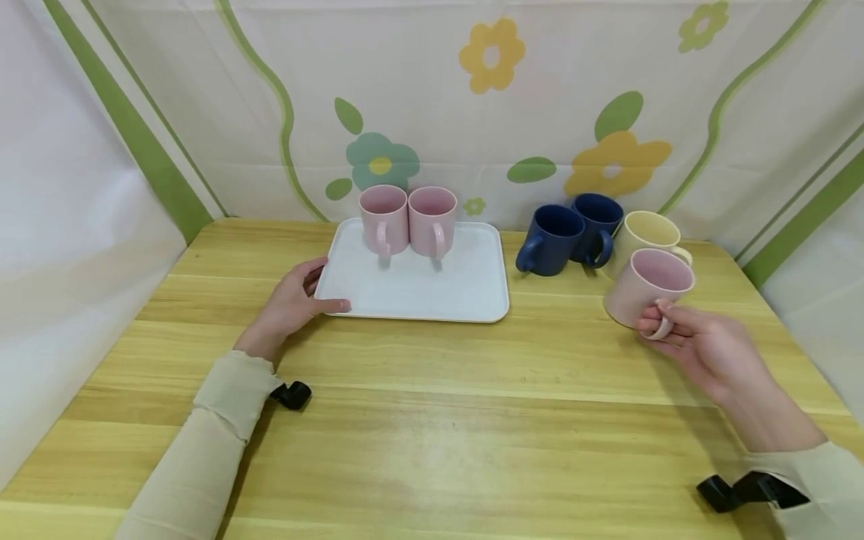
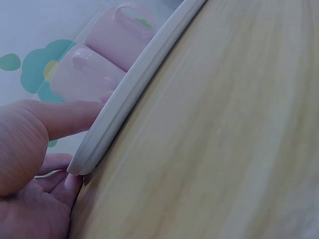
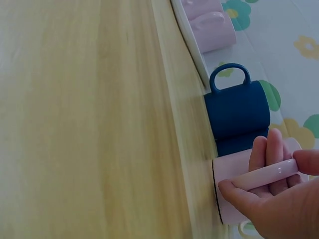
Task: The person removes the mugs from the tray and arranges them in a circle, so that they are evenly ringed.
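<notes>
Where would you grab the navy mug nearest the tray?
I'd probably take the navy mug by its handle, coming from the front-left, on the white tray's side. The mug stands upright with that loop jutting out toward the front-left, unblocked, while the other navy mug crowds it behind and to the right.

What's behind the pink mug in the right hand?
Behind the pink mug, which the right hand holds, is a yellow mug. In the head view its upper part shows; the pink mug covers its lower front, which can't be seen.
</notes>
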Demonstrator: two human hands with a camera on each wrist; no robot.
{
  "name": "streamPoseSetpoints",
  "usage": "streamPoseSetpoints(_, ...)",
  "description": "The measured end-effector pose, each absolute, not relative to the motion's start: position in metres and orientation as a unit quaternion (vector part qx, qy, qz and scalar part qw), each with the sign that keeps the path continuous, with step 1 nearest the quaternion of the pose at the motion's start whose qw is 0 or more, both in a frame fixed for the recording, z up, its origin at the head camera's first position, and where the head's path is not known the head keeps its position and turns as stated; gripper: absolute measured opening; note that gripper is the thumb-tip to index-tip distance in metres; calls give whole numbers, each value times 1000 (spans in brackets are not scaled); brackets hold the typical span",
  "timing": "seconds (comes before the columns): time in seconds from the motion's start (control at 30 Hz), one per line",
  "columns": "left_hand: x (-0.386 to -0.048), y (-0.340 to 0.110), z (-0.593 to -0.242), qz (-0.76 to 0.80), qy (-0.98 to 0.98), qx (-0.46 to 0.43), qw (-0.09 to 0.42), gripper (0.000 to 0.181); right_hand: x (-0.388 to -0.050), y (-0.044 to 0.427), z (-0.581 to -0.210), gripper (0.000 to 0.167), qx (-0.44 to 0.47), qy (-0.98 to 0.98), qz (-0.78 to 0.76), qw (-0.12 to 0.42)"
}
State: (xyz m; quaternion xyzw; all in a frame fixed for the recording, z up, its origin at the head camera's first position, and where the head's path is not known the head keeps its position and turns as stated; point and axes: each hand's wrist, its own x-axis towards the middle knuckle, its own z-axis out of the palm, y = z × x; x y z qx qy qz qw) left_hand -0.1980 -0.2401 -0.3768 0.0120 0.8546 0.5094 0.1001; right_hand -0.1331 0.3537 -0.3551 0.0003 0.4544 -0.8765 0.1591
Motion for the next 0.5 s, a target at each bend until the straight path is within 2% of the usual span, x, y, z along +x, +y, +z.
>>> streamPoseSetpoints(0.5,-199,-240,-376,513,853,13,99,107,-140,344,-353,33,31,474,-868,147)
